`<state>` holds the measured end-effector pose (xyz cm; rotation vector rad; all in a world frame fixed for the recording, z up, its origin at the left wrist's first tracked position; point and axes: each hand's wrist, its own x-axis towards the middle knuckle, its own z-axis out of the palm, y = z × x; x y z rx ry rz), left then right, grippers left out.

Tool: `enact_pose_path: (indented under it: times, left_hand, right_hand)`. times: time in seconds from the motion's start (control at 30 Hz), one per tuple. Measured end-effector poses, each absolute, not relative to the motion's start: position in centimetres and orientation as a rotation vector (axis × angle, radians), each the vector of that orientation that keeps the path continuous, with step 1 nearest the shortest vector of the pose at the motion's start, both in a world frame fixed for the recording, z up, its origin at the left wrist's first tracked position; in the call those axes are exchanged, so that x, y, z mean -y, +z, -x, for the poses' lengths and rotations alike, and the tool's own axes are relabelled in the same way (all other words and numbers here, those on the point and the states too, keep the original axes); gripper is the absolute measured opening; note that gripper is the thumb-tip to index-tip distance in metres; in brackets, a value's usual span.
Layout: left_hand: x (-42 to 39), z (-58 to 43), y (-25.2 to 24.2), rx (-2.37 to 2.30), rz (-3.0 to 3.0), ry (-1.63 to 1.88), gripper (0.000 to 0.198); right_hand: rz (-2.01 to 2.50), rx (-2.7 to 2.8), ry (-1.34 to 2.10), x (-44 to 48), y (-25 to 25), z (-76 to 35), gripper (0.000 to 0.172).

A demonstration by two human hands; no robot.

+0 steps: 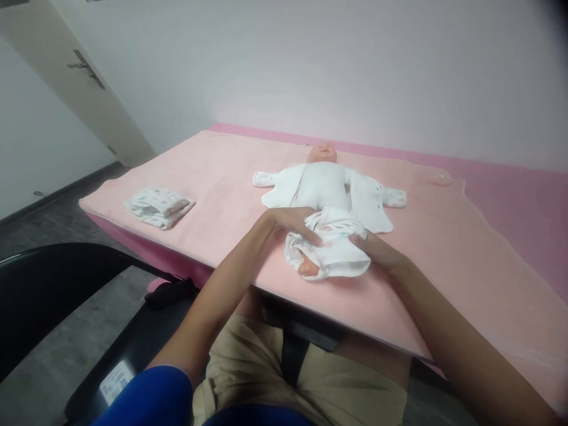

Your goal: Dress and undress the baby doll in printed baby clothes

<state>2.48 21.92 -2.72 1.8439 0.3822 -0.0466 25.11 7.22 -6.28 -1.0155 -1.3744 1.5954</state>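
Note:
A baby doll [323,152] lies on its back, its head toward the wall. Its white top [322,183] is spread, with both sleeves stretched outward. Bunched white printed baby pants [341,251] surround the doll's lower legs, and a doll foot [308,267] shows at one opening. My left hand [299,223] grips the bunched cloth from the left, thumb on top. On the right side, my right hand [375,248] pinches the same cloth, its thumb on top and its other fingers mostly hidden.
A folded stack of white printed cloth [160,206] sits at the table's left end. Pink sheeting [213,195] covers the table, which stands against a white wall. A black chair [124,337] is at the lower left, near the table's front edge.

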Motion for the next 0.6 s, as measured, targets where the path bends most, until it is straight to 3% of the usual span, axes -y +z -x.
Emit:
enact_pose_path:
  times: [0.17,0.37,0.6]
  left_hand:
    - [-22.1,-2.3,-2.9,-0.322,-1.850,0.027,0.042]
    - [-22.1,-2.1,-3.1,-0.296,-1.794,0.078,0.051]
    - [-22.1,-2.5,-3.4,-0.297,-1.695,-0.010,0.054]
  right_hand:
    - [1.101,1.401,1.614,-7.2,-6.4,-25.6,0.070]
    - [0.971,1.545,1.741,-7.1,-5.4,-25.6,0.090]
    - [0.954,1.478,1.672,-7.3,-6.1,-25.3,0.065]
